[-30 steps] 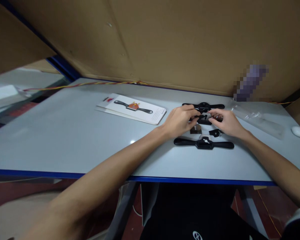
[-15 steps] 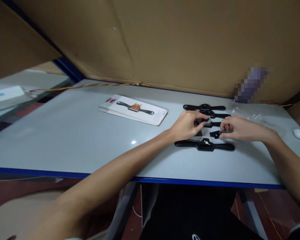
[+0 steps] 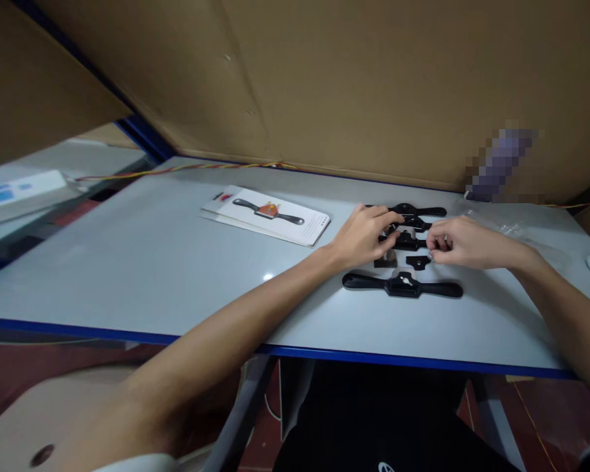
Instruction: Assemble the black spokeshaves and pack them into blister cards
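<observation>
Spokeshave [image 3: 409, 243] on surface [image 3: 216, 282], partly under left hand [image 3: 361, 237]; right hand [image 3: 462, 244] curled at its handle. Can't tell whether either is clamped on anything. Risk: loose black plate [image 3: 415, 263] knocked askew by low right-hand sweep.

From three to four o'clock, the tools [image 3: 404, 286] are black. Toward ten, the cards [image 3: 265, 215] are white with a black-and-orange print, the wire [image 3: 191, 168] red and yellow. The table [image 3: 152, 262] is pale grey, blue-edged; the wall [image 3: 349, 85], at twelve, brown.
</observation>
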`<control>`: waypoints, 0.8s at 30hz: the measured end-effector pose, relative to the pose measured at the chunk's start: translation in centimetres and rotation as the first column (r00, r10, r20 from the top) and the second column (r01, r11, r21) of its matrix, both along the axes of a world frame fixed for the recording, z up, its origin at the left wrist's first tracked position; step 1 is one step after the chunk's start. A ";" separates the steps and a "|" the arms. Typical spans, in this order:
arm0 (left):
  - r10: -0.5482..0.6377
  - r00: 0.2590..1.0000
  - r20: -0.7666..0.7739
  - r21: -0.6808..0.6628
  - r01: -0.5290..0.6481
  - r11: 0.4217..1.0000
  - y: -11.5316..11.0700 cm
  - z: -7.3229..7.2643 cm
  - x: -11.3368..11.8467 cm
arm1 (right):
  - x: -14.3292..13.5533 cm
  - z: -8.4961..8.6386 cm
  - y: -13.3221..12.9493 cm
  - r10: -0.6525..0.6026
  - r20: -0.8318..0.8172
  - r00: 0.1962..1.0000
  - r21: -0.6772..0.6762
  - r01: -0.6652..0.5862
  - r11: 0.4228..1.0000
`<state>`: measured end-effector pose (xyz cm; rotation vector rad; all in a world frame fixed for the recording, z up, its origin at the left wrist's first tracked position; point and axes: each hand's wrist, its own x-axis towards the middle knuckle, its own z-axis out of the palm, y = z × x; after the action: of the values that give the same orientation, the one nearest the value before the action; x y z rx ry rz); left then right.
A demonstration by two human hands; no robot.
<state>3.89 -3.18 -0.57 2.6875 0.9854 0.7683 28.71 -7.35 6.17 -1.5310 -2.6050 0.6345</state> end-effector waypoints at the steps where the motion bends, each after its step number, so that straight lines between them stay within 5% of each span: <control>1: 0.011 1.000 -0.029 -0.015 -0.012 1.000 0.0 0.1 -0.2 | -0.2 -0.1 0.3 -0.008 -0.029 1.000 0.023 0.009 1.000; 7: 0.043 0.997 -0.059 -0.075 -0.047 0.996 0.0 -0.3 -0.8 | -1.2 -1.4 2.8 -0.001 -0.272 0.962 0.037 0.011 0.999; 13: 0.072 0.987 -0.143 -0.129 -0.090 0.987 -0.5 0.4 0.1 | -0.8 -1.6 4.0 0.161 -0.218 0.963 0.103 -0.141 0.985; 24: 0.080 0.956 -0.284 -0.176 -0.134 0.975 -0.8 1.1 1.0 | -0.2 -1.5 3.9 0.107 -0.200 0.974 0.039 -0.101 0.994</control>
<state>4.84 -3.95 0.49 2.6313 1.2082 0.2973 28.50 -3.43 4.69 -1.2565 -2.5411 0.7171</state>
